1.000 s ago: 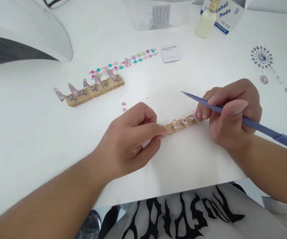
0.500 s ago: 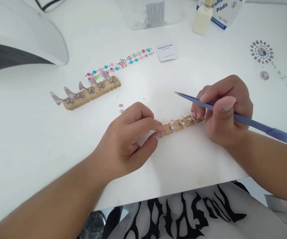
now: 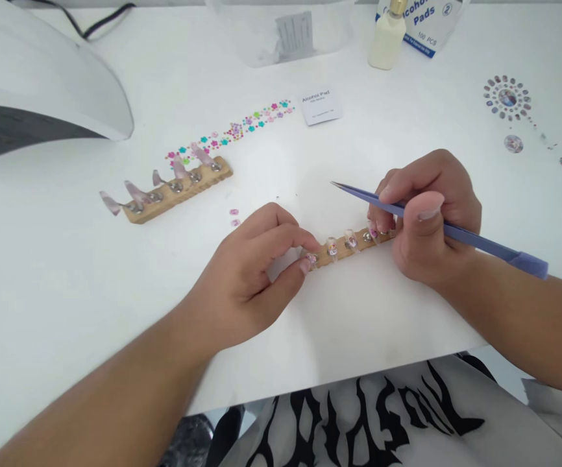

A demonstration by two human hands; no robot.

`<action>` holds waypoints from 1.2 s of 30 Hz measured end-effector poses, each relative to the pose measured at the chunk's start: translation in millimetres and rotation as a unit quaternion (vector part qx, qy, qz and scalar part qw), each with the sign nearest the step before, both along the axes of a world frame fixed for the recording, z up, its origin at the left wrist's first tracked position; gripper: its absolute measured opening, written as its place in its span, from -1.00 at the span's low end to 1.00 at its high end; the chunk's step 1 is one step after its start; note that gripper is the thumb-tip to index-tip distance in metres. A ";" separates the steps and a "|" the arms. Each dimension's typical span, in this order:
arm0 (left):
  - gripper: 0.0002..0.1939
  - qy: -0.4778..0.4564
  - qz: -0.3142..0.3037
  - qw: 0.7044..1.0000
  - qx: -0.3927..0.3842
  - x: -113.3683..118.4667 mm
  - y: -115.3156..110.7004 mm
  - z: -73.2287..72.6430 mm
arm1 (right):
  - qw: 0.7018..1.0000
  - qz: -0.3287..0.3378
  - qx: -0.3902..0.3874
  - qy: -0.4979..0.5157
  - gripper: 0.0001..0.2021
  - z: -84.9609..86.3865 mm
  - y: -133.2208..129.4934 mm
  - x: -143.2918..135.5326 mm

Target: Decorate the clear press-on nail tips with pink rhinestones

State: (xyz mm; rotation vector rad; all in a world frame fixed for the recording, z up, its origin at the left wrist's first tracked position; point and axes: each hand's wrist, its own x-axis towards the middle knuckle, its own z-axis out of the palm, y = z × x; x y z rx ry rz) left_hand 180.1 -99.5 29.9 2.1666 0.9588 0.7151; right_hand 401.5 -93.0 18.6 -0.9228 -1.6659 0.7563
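Note:
A short wooden nail stand (image 3: 341,249) lies on the white table between my hands, with several decorated nail tips (image 3: 332,248) on its metal mounts. My left hand (image 3: 249,279) reaches its left end, thumb and index finger closing around a small pink-patterned nail tip (image 3: 312,259). Blue tweezers (image 3: 485,243) rest across my right hand (image 3: 439,214), pinned by the thumb, points facing left and away from the stand. Fingertips of that same hand touch the stand's right end, partly hiding the nail tip there.
Another wooden stand (image 3: 178,192) carries long pale-pink nail tips at left, near a white lamp-like device (image 3: 67,71). Flower stickers (image 3: 232,133), an alcohol pad packet (image 3: 320,106), a bottle (image 3: 388,39) and an alcohol pads box (image 3: 429,29) lie beyond. Round gems (image 3: 507,97) sit at right.
The view has shifted slightly. My left index finger and thumb have parted a little, showing more of the pink nail tip. My right hand keeps the tweezers in the same hold.

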 end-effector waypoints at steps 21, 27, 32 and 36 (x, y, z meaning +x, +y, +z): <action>-0.71 -0.004 -0.074 0.997 0.011 -3.9 4.1 -1.9 | 0.996 0.017 0.070 0.055 -0.73 -7.7 9.2 -6.7; -0.73 0.001 -0.075 0.997 0.005 -2.9 4.2 -0.6 | 0.997 0.006 0.054 0.046 -0.68 -8.4 9.0 -6.3; -0.78 0.011 -0.095 0.995 0.008 -2.9 6.0 0.2 | 0.998 -0.005 0.047 0.029 -0.66 -8.8 9.0 -4.9; -0.80 0.031 -0.107 0.994 0.011 -2.9 8.0 1.4 | 0.998 -0.001 0.047 0.037 -0.67 -9.2 9.2 -5.0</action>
